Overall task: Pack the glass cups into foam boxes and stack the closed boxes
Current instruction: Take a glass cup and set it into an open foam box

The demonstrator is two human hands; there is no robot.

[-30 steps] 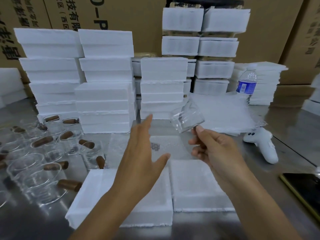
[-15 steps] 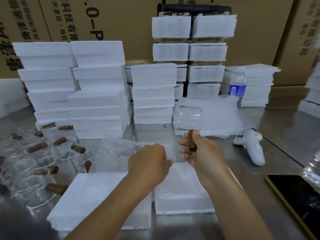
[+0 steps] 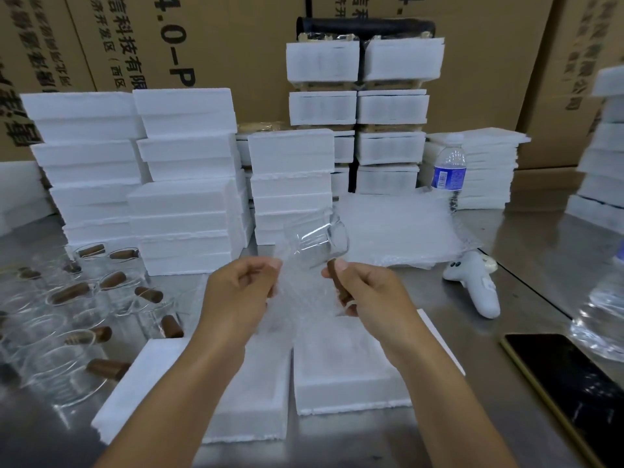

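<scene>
My right hand (image 3: 366,292) grips the brown wooden handle of a clear glass cup (image 3: 320,243), held tilted in the air above the table. My left hand (image 3: 241,292) pinches a sheet of clear bubble wrap (image 3: 304,298) that hangs between both hands, just under the cup. Two open foam box halves lie in front of me: one on the left (image 3: 141,390) partly hidden by my left arm, one on the right (image 3: 341,369). Several more glass cups with brown handles (image 3: 77,298) stand at the left.
Stacks of closed white foam boxes (image 3: 189,184) fill the back of the steel table. A pile of bubble wrap sheets (image 3: 398,228), a water bottle (image 3: 449,170), a white controller (image 3: 479,288) and a dark phone (image 3: 574,390) lie at the right.
My left hand came down, took hold of a bubble wrap sheet and lifted it to the cup. My right hand shifted its hold to the handle and tilted the cup.
</scene>
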